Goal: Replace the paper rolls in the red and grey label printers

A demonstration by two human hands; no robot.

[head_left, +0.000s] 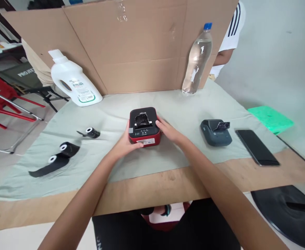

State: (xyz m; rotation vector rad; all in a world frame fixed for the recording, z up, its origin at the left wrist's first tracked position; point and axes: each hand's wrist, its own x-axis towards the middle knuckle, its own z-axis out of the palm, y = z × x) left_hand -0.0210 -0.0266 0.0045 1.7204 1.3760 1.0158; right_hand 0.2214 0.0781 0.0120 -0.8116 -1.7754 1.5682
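A small red-and-black receipt printer (145, 131) sits on the cloth at the middle of the table, with a piece of shiny black material on its top. My left hand (125, 142) grips its left side, the thumb along the front face by a white label. Against the right side rests my right hand (168, 129), with its fingers on the edge of the casing. Some of the fingers are hidden behind the printer. To the right stands a dark grey compact printer (215, 133) with a black strip sticking out. Several black paper rolls (69, 149) lie to the left, one partly unrolled.
A cardboard panel (142, 48) closes off the back. Before it stand a white jug (71, 81) and a water bottle (198, 62). A black phone (256, 147) lies at the right edge. Beyond are a green stool (271, 118), red chairs (1, 93) and a person's white sleeve (233, 31).
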